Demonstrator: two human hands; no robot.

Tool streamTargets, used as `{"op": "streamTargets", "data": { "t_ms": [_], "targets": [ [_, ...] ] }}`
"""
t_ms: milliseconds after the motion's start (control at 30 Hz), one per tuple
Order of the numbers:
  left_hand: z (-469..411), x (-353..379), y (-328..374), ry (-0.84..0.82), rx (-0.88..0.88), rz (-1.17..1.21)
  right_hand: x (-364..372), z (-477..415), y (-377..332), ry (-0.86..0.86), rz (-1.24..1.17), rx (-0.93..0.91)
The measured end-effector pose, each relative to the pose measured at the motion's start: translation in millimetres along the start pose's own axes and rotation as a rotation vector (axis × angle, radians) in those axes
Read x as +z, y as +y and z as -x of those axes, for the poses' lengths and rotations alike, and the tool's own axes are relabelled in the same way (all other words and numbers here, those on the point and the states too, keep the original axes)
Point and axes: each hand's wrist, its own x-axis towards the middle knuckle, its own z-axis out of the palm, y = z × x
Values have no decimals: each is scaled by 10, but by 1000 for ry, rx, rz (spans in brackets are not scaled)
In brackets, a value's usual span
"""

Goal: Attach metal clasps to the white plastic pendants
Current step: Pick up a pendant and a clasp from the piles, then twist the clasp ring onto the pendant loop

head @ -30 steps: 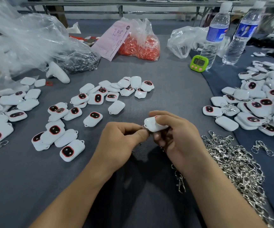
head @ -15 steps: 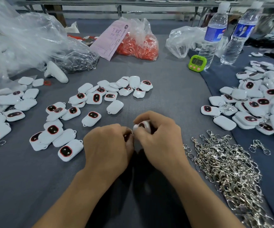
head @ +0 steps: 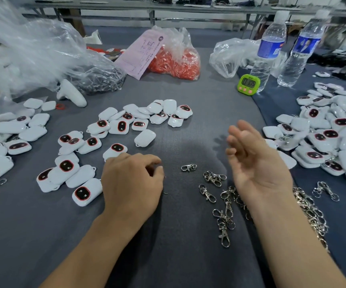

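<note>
- Pendants [head: 124, 126] are small white plastic pieces with round corners and a tiny loop at one end. Some show a dark window with a red rim. Others lie plain side up.
- One loose bunch of them lies on the grey table [head: 209, 113] at 11 o'clock from the hands. A bigger pile [head: 323, 140] sits at 3 o'clock, and another pile [head: 6, 140] sits at 9 o'clock.
- Shiny metal clasps [head: 311, 213] lie in a heap at 4 o'clock, partly behind the right arm. A few lie loose near it, and one single clasp [head: 188, 167] lies between the two hands.
- Left hand [head: 130, 183] is knuckles up, just beside the nearest pendants. Its fingers are loosely bent, with nothing to see in them.
- Right hand [head: 253, 161] is lifted with the palm showing. Its fingers are straight, spread and empty, and a bit blurry.
- At 12 o'clock a clear bag [head: 176, 63] is full of little orange bits, with a pink paper [head: 143, 53] lying on it.
- At 10 o'clock a second clear bag [head: 101, 80] holds dark metal bits.
- At 1 o'clock stand two water bottles [head: 268, 50] with blue labels, a crumpled clear bag [head: 228, 57] and a small green timer [head: 248, 83].
</note>
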Motion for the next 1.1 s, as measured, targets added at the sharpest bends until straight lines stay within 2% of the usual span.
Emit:
{"op": "streamTargets", "data": {
  "t_ms": [133,233,333,500,633,733,800,967,1100],
  "targets": [
    [-71,8,-132,74,11,-130,111,73,213,-56,718,-190],
    [-153,-31,-253,36,-33,-256,111,130,360,-156,1345,-328],
    [-170,-67,-271,-53,-104,-292,118,183,459,-303,1669,-367],
    [-136,-64,-208,-110,-25,-80,151,173,377,-386,1661,-330],
    [-112,-13,-144,-169,-53,148,166,220,358,-457,1644,-314],
    [-118,3,-161,-208,-93,213,206,301,424,-540,1561,-295],
    [-139,4,-177,-236,-104,193,224,323,495,-496,1448,-312],
    [-184,-47,-228,-290,-164,243,196,256,471,-198,1370,-314],
    [-155,-44,-198,-222,-100,248,214,255,437,-174,1250,-269]
  ]
}}
